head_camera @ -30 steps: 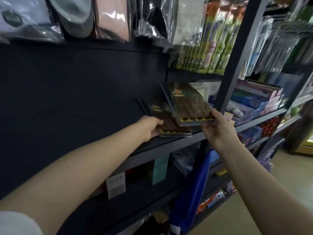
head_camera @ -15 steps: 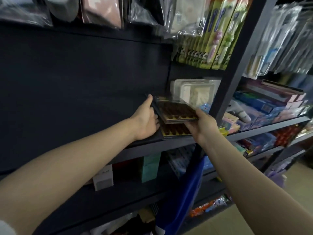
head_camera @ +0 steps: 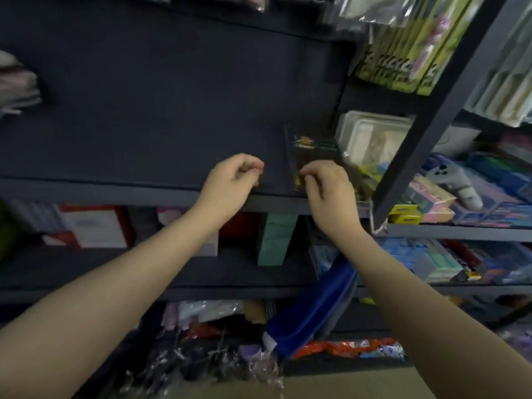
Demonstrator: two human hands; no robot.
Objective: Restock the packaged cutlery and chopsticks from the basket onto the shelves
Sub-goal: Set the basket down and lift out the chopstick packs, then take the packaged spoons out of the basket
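**shelfwatcher:** Taking the dark shelf board (head_camera: 129, 156) as the landmark: far left of it, just above, some pale bagged item (head_camera: 15, 84) can be made out, too blurred to name. Under the board's left half, a white and red box (head_camera: 95, 228) is seen on the next shelf down. The board itself is mostly bare on that side.

**aisle9:** And the hands?

**shelfwatcher:** The left hand (head_camera: 231, 182) is held over the board's front edge, about mid-width. Its grip is loosely curled, thumb and fingertips nearly pinched, with nothing seen in it. Just right of it, the right hand (head_camera: 328, 187) is also over the front edge, its grip curled narrow at the near end of the chopstick pack (head_camera: 312, 151). Whether the pack is actually being pinched or only touched can't be told, since the fingers cover that end.

**aisle9:** So where's the pack?

**shelfwatcher:** It's lying on the board's right end, running front to back, just left of a clear plastic container (head_camera: 371, 133). Below the board, a teal box (head_camera: 276, 240) is stood upright, and something blue (head_camera: 313, 306) is hung lower down. Green carded packs (head_camera: 403, 53) are hung above the board's right end, beside the upright post (head_camera: 431, 110).
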